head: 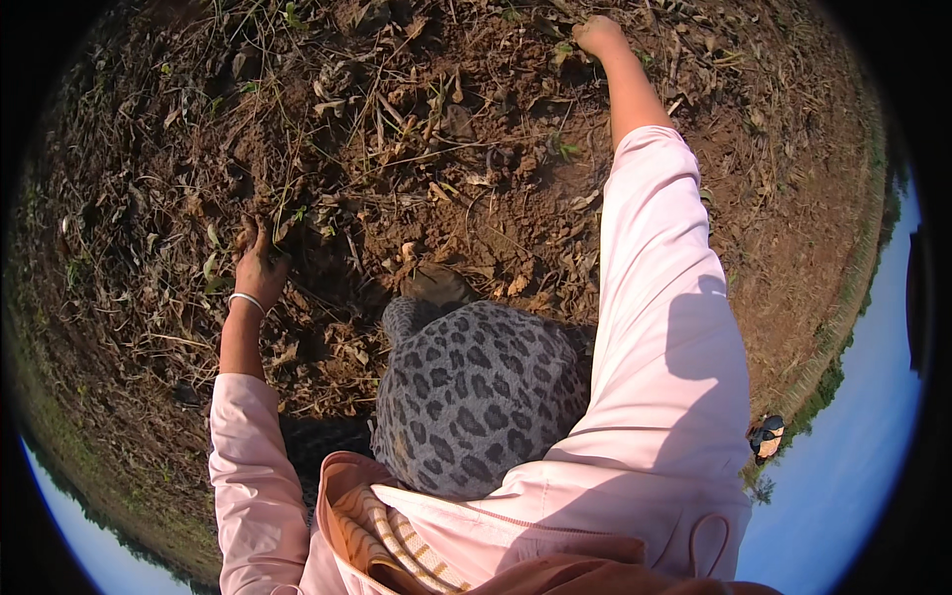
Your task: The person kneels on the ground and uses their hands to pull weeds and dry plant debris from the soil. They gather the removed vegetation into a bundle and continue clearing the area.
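My left hand (260, 271), soil on its fingers and a pale bangle (247, 300) at the wrist, reaches down to the dry plant litter (186, 216). Its thumb and fingers are apart, and nothing shows between them. Close beside it stand a few green leaves (212, 256). Far out to the front right, my right hand (599, 37) is curled low over the ground. Its fingertips are turned away, so whether they hold anything is hidden. A small green plant (563, 50) grows just beside that hand. Loose reddish-brown soil (476, 230) with clods lies between both hands.
My bent knee in leopard-print cloth (476, 394) is close in front, with the toe of a shoe (437, 285) ahead of it. Dry stalks (390, 111) lie strewn about. Farther off at the right, another person (766, 437) is near the field's edge.
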A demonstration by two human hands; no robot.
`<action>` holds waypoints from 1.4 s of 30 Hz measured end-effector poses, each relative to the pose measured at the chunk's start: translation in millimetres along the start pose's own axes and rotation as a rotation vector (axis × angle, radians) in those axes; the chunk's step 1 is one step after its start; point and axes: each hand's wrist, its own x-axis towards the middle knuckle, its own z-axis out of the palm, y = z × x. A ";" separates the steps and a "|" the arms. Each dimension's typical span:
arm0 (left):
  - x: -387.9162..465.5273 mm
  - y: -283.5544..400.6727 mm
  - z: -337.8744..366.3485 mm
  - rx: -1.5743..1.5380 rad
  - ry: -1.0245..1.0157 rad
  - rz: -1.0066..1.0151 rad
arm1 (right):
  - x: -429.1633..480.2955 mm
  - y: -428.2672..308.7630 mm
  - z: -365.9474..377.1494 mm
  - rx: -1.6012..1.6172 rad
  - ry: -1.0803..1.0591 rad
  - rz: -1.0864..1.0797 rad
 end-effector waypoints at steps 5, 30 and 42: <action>-1.4 -2.0 -0.5 -0.015 -0.016 0.004 | 6.9 42.7 19.2 0.484 0.458 -0.054; -3.0 -6.9 0.5 0.088 -0.075 0.000 | -220.4 5.4 -1.2 0.048 -0.172 -0.043; 3.6 -31.1 16.0 0.166 -0.074 0.043 | -274.4 -18.2 24.5 0.880 -0.466 0.246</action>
